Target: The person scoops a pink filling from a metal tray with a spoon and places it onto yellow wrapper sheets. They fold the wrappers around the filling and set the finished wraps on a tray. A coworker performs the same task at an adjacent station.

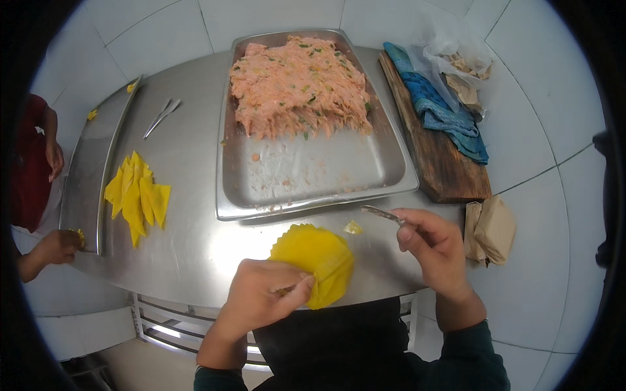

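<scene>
Near the table's front edge, my left hand (266, 292) is closed on a fanned stack of yellow dough wrappers (319, 257), thumb on top. My right hand (433, 244) pinches a small metal utensil (381, 214), its thin end pointing left; whether it is a spoon or a knife I cannot tell. Below that end a small yellow scrap (353, 227) lies on the steel. Beyond my hands stands a deep steel pan (319, 202) with pink minced filling (300, 85), flecked green, heaped in its far half. To the left lies a pile of folded yellow dumplings (137, 195).
Two metal utensils (162, 118) lie left of the pan. A steel tray (98, 169) borders the left side, where another person's hand (57, 247) touches its near corner. On the right are a wooden board (450, 173), blue cloth (443, 114), plastic bag (456, 58) and brown paper packet (492, 231).
</scene>
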A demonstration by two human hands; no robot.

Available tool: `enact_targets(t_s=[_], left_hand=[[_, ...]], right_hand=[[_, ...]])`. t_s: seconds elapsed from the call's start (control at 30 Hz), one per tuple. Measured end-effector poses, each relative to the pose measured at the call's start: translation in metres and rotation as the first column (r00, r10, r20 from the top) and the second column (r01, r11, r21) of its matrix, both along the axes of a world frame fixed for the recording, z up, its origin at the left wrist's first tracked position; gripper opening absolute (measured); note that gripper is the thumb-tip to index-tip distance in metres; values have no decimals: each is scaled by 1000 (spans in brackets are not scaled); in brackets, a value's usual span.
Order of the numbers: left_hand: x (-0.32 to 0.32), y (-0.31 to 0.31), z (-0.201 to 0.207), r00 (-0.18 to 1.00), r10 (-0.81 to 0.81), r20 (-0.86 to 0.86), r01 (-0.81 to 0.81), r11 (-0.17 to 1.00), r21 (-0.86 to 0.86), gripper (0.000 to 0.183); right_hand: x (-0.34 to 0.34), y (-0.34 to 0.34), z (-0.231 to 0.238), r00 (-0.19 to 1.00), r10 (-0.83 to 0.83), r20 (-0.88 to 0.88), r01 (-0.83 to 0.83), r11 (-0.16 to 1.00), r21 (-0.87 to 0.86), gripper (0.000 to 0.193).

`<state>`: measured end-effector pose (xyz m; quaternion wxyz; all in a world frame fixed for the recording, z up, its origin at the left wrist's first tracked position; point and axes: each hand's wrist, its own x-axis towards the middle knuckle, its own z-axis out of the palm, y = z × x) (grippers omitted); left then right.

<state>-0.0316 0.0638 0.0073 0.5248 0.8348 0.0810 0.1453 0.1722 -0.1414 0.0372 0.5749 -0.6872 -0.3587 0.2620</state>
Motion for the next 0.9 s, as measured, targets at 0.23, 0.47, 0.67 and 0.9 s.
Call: enact_targets(t_s=[0.23,0.47,0.67,0.9], left_hand=[[-15,24,-27,914,341,218,-72,668,-741,26],[-26,32,-51,857,500,125,151,-11,-988,53],[-33,17,-65,885,459,75,-5,171,-985,48],[-43,14,-69,873,449,191,216,-5,-976,52]], right_hand=[[31,54,19,860,-46,507,87,994,-58,22],[77,147,-3,580,35,814,34,997,-68,27],[103,206,-25,384,175,907,-32,984,-176,29],[110,208,-36,373,343,862,101,909,-405,33]])
